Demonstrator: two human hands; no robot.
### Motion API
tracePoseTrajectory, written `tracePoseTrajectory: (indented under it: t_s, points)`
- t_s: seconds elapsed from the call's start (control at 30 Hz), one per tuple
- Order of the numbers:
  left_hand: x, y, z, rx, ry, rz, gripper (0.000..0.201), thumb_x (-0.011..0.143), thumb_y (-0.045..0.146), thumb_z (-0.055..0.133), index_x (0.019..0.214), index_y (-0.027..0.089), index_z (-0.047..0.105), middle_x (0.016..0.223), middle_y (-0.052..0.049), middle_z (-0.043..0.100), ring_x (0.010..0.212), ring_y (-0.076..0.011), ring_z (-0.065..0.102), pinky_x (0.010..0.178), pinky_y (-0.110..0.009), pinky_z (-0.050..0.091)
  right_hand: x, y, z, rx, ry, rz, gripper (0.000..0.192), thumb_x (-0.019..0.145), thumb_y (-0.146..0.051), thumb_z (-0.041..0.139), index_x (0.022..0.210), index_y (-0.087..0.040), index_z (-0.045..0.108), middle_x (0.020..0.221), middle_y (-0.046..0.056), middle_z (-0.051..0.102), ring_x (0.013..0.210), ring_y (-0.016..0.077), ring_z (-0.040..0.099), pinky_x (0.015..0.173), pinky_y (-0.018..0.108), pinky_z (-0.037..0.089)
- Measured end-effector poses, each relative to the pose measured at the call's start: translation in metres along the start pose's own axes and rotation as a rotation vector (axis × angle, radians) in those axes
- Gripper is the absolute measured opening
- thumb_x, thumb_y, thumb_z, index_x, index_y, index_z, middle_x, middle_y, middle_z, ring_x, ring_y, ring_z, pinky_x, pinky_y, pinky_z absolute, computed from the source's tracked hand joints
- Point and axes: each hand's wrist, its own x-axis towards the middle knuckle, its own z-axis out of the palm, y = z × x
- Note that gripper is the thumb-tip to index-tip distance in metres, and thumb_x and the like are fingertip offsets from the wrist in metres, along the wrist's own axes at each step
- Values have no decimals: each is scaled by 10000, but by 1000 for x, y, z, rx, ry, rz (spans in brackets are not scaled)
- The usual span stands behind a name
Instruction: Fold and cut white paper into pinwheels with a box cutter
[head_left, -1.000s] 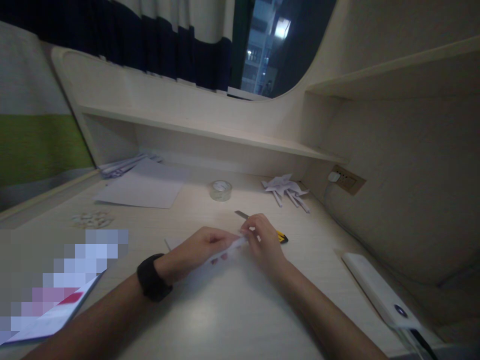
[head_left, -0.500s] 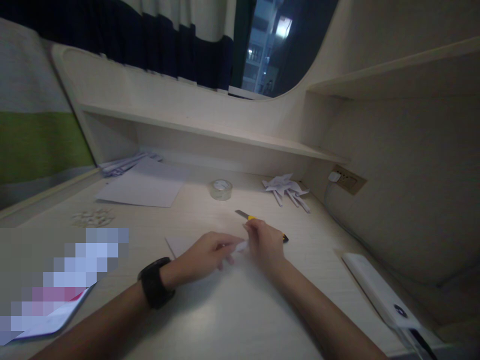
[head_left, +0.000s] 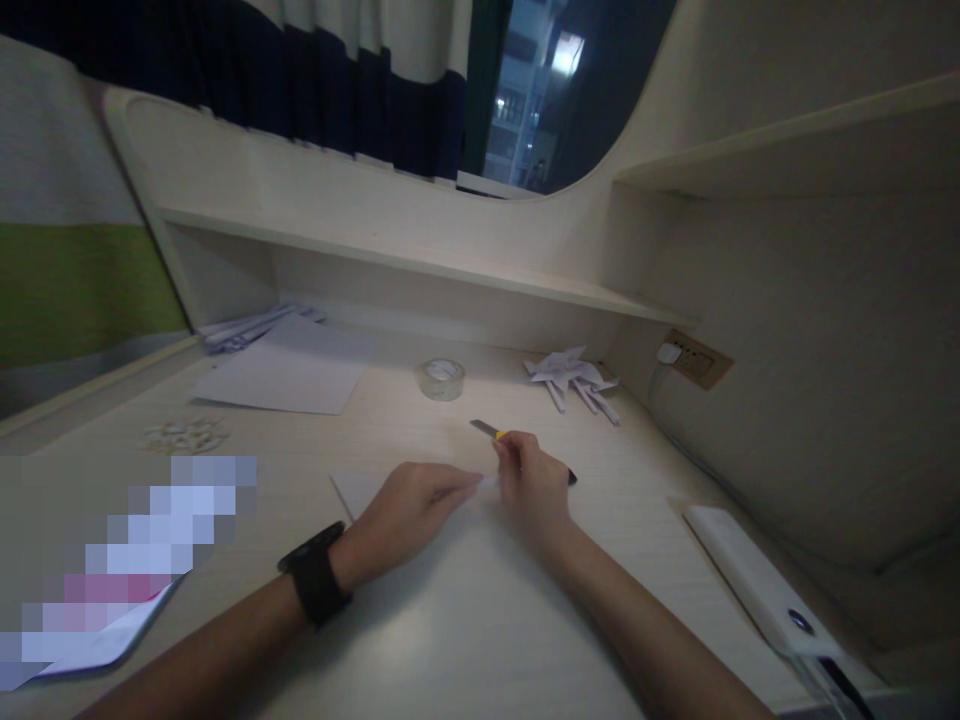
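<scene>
My left hand (head_left: 409, 510), with a black watch on its wrist, lies flat with fingers stretched out on a white sheet of paper (head_left: 352, 490) on the pale desk (head_left: 480, 640). A small bit of the paper shows between the two hands. Just to the right, my right hand (head_left: 534, 485) has its fingers curled over the middle of a yellow utility knife (head_left: 491, 431). The knife lies on the desk, with its blade tip and black rear end showing on either side of the hand.
A roll of clear tape (head_left: 442, 379) stands behind the hands, with folded paper pieces (head_left: 574, 378) at the back right. A large blank sheet (head_left: 289, 375) and small scraps (head_left: 184, 435) lie to the left. A white device (head_left: 757, 580) lies at the right edge, and a wall socket (head_left: 694, 362) sits behind it.
Both hands have lowered the paper from just above the desk onto it. My left hand has flattened on the sheet, and my right hand has shifted back onto the knife.
</scene>
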Motion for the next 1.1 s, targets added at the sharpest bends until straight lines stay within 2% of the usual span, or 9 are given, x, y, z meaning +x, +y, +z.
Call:
tracePoseTrajectory:
  t_s: [0.33, 0.5, 0.67, 0.83, 1.1]
  points:
    - [2, -4, -2, -137, 52, -161, 221, 824, 267, 598, 996, 217, 727, 1004, -29, 730, 916, -208, 673, 844, -314, 481, 0, -3, -1, -26, -25, -3, 161, 944, -278, 419, 925, -173, 539, 693, 26, 673, 558, 133, 623, 534, 217, 368]
    - [2, -7, -1, -135, 31, -126, 188, 822, 245, 594, 932, 221, 744, 964, -24, 741, 886, -200, 674, 814, -301, 488, 0, -4, 0, -1, -90, 73, 152, 943, -267, 405, 952, -172, 524, 621, -5, 644, 502, 122, 596, 505, 205, 346]
    - [0, -10, 1, -35, 77, -50, 188, 840, 258, 575, 909, 225, 747, 977, -35, 736, 900, -196, 666, 835, -303, 476, 0, -2, 1, -23, -170, 71, 165, 944, -288, 402, 959, -176, 521, 585, -15, 630, 477, 126, 595, 470, 197, 315]
    - [1, -9, -1, -34, 19, -84, 252, 864, 315, 543, 1029, 233, 715, 940, -32, 744, 823, -195, 677, 775, -306, 490, -2, -3, 3, -83, -102, 10, 206, 956, -304, 377, 927, -175, 534, 614, 12, 657, 494, 129, 608, 475, 205, 310]
    - [2, -9, 1, -11, -42, -73, 269, 892, 329, 496, 970, 225, 731, 951, -32, 739, 846, -197, 665, 756, -277, 461, -5, 1, 7, -107, -39, -77, 234, 957, -305, 370, 888, -178, 555, 582, 15, 631, 484, 136, 594, 491, 221, 347]
